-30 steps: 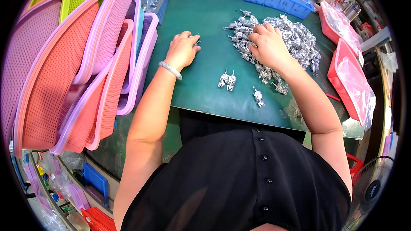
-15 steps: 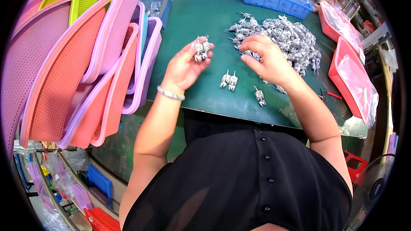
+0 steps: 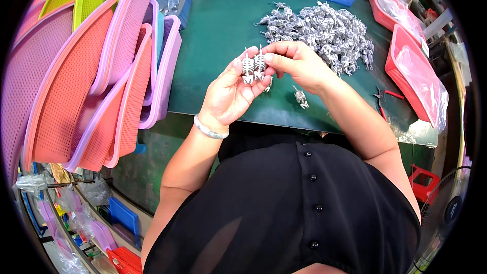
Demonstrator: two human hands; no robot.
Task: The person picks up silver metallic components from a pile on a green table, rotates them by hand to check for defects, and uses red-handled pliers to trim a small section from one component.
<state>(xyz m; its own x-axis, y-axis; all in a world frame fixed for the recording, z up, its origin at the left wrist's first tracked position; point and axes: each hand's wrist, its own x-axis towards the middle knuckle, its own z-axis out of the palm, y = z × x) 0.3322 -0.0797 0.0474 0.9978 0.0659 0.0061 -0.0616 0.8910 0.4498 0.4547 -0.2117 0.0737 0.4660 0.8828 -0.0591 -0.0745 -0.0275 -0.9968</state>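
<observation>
Two small silver fish-skeleton pieces [image 3: 253,66] stand upright side by side above the green table mat [image 3: 218,35], held between both hands. The left hand [image 3: 231,94] is palm up and half curled beneath them, its thumb tip against the left piece and its fingers cupped under their lower ends. The right hand [image 3: 297,63] comes in from the mat's right side, fingers bent, with thumb and forefinger pinching the right piece near its top. A silver bangle [image 3: 209,129] sits on the left wrist.

On the mat just past the right hand lies a big heap of the same silver pieces [image 3: 324,30]. One loose piece [image 3: 301,97] lies on the mat below the right wrist; another seems to lie under the hands, mostly hidden. Red-handled pliers [image 3: 383,95] rest near the mat's right edge, beside a red tray [image 3: 406,71]. Stacked pink and purple baskets [image 3: 101,81] lean along the mat's left edge.
</observation>
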